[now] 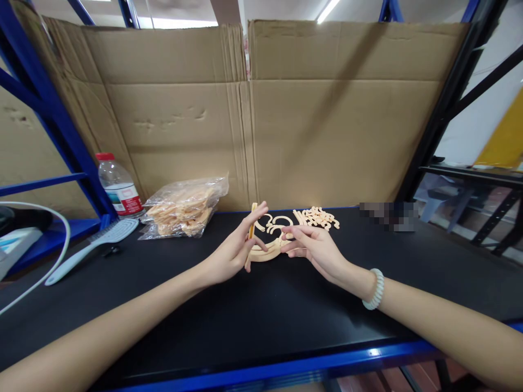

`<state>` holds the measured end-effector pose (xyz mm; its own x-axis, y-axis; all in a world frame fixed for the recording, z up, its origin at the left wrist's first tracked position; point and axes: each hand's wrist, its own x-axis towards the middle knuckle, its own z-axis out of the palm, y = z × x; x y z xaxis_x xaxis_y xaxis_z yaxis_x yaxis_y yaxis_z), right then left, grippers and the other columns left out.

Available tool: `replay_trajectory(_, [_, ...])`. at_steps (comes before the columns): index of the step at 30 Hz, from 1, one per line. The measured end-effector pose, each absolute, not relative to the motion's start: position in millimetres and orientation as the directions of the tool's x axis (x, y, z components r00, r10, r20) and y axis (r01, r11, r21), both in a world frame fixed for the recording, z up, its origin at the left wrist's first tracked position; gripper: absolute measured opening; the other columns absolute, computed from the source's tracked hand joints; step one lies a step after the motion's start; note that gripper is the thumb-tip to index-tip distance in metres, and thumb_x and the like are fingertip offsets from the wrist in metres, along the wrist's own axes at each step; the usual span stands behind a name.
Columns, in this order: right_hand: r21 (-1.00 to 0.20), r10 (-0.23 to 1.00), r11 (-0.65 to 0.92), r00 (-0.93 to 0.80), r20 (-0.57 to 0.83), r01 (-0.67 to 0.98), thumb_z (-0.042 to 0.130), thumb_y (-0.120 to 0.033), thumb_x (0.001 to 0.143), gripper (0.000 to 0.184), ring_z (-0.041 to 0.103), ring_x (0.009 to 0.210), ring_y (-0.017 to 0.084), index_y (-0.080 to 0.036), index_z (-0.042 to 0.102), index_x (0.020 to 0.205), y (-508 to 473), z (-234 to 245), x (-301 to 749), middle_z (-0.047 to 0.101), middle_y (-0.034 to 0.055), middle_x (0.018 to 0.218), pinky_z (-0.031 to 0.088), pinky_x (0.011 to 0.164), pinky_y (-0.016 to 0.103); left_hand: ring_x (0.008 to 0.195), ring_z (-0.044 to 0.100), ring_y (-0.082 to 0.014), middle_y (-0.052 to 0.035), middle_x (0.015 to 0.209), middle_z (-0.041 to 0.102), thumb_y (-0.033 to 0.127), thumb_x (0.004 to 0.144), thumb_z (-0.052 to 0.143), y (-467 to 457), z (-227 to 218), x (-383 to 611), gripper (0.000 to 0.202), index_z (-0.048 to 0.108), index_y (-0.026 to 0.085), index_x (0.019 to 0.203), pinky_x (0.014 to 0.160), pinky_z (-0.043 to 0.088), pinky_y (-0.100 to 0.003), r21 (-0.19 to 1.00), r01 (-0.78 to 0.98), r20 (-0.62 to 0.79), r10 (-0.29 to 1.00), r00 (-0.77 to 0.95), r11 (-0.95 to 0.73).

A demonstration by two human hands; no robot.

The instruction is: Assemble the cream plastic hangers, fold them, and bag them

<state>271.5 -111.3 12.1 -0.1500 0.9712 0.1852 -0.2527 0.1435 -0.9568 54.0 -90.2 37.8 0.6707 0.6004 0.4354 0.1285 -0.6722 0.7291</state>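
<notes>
My left hand [232,250] is closed around the left end of a pale beige curved piece [265,256], which bows downward just above the black tabletop. A narrow upright beige part [251,222] shows by its fingers; whether it joins the curved piece I cannot tell. My right hand [316,247], with a pale coiled band on its wrist, pinches a small beige piece [288,236] at the curved piece's right end. The fingers partly cover the spot where the two meet. Just behind the hands lie loose beige arcs [281,220] on the tabletop.
A pile of small wavy beige pieces [322,218] lies behind my right hand. To the left stand a clear plastic bag of beige parts [183,209], a red-capped bottle [120,188] and a light blue hairbrush [96,245]. Cardboard panels [183,120] close off the back.
</notes>
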Motion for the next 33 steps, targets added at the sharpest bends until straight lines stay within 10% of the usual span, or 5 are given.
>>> replay_trajectory(9, [-0.936, 0.975, 0.162, -0.094, 0.200, -0.313, 0.082, -0.035, 0.064, 0.038, 0.068, 0.066, 0.014, -0.019, 0.052, 0.083, -111, 10, 267, 0.070, 0.0004, 0.079, 0.055, 0.067, 0.030, 0.125, 0.048, -0.0379, 0.0057, 0.159, -0.015, 0.011, 0.086, 0.056, -107, 43, 56, 0.088, 0.008, 0.057, 0.143, 0.046, 0.054, -0.015, 0.812, -0.051, 0.453, 0.574, 0.682, -0.581])
replay_trajectory(12, [-0.922, 0.977, 0.176, -0.056, 0.208, -0.346, 0.082, -0.031, 0.064, 0.045, 0.068, 0.070, 0.015, -0.023, 0.050, 0.094, -112, 9, 268, 0.070, -0.0010, 0.079, 0.054, 0.072, 0.032, 0.109, 0.062, -0.0294, -0.0097, 0.156, 0.026, 0.014, 0.083, 0.065, -99, 38, 59, 0.095, 0.003, 0.050, 0.146, 0.068, 0.060, -0.031, 0.928, -0.199, 0.364, 0.654, 0.663, -0.315])
replay_trajectory(15, [-0.927, 0.980, 0.146, -0.078, 0.183, -0.345, 0.081, -0.029, 0.065, 0.043, 0.066, 0.074, 0.014, -0.022, 0.057, 0.101, -113, 9, 269, 0.070, 0.0001, 0.082, 0.052, 0.074, 0.030, 0.093, 0.068, -0.0213, -0.0114, 0.112, 0.066, 0.015, 0.077, 0.073, -93, 32, 62, 0.075, 0.037, 0.027, 0.142, 0.089, 0.053, -0.038, 0.954, -0.267, 0.275, 0.766, 0.581, -0.140])
replay_trajectory(20, [-0.940, 0.969, 0.138, -0.152, 0.193, -0.313, 0.080, -0.030, 0.066, 0.022, 0.062, 0.077, 0.012, -0.017, 0.066, 0.078, -115, 11, 267, 0.067, 0.0026, 0.088, 0.050, 0.069, 0.026, 0.098, 0.067, -0.0248, -0.0030, 0.093, 0.064, 0.019, 0.071, 0.078, -101, 22, 68, 0.025, 0.061, 0.015, 0.088, 0.088, 0.053, -0.040, 0.934, -0.325, 0.280, 0.874, 0.398, -0.151])
replay_trajectory(33, [-0.965, 0.918, 0.046, -0.370, 0.142, -0.259, 0.071, -0.037, 0.079, 0.021, 0.064, 0.097, 0.019, -0.017, 0.065, 0.083, -122, 13, 267, 0.068, 0.0057, 0.099, 0.052, 0.084, 0.035, 0.078, 0.064, -0.0145, 0.0024, 0.075, 0.061, 0.018, 0.071, 0.075, -112, 16, 74, 0.021, 0.054, 0.017, 0.078, 0.075, 0.052, -0.026, 0.909, -0.159, 0.412, 0.886, 0.211, -0.385])
